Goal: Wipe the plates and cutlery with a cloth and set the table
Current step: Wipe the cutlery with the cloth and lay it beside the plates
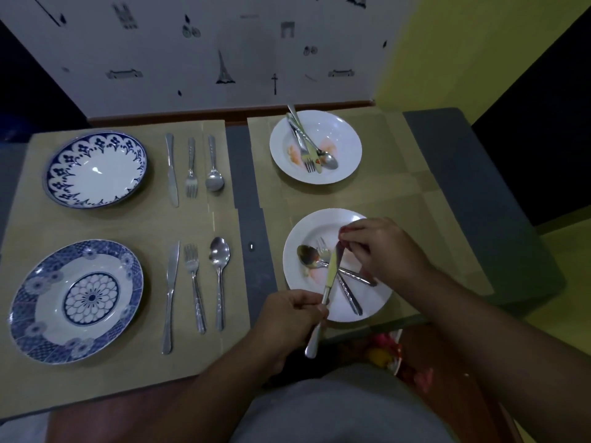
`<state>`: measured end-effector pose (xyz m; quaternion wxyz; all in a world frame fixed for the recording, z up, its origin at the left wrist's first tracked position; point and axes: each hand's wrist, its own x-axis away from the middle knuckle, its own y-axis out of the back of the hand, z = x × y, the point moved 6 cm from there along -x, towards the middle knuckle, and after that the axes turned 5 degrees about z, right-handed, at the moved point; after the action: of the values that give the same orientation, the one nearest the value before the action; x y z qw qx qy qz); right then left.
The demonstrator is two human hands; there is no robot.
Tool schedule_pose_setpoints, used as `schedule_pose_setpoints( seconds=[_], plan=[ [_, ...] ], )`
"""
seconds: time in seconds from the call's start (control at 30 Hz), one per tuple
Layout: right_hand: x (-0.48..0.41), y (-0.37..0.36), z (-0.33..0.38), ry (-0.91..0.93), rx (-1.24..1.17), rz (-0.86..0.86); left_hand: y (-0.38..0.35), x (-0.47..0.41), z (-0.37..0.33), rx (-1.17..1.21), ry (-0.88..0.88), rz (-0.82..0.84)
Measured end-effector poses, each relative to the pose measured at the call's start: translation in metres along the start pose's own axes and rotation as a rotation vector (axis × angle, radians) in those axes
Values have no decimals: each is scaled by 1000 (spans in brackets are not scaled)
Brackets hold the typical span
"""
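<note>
My left hand (292, 310) grips the handle of a knife (329, 278) smeared with yellow, held over the near white plate (372, 303). My right hand (380, 247) pinches the knife's tip above that plate. A spoon (307, 255) and a fork (323, 249) lie in the plate among orange smears. The far white plate (347, 139) holds dirty cutlery (311, 148). On the left, two blue patterned plates (96, 169) (76, 300) each have a knife, fork and spoon laid beside them. No cloth is visible.
Tan mats (220, 340) cover a grey table. A patterned white board (224, 52) stands at the back edge. A small dark object (252, 246) lies on the grey strip between the mats. Colourful items (388, 353) sit below the table's front edge.
</note>
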<state>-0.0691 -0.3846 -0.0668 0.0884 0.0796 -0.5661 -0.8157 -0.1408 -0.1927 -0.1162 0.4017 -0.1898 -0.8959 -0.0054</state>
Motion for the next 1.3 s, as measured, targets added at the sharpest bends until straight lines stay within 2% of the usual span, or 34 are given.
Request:
schedule_pose_setpoints(
  seconds=[0.2,0.47,0.77,1.17,1.3],
  plan=[
    [6,18,-49,-181,-158,52,-38,-25,-15,16,-2,-44],
    [27,51,-131,-276,-219,28,-126,-73,-54,3,-11,-148],
    [42,67,-198,-306,-303,14,-196,-137,-77,-409,-136,-309],
    [38,51,-233,-275,-345,133,-224,-166,-68,-732,-39,-366],
    [35,39,-234,-245,-377,145,-233,-166,-68,-853,-116,-365]
  ],
)
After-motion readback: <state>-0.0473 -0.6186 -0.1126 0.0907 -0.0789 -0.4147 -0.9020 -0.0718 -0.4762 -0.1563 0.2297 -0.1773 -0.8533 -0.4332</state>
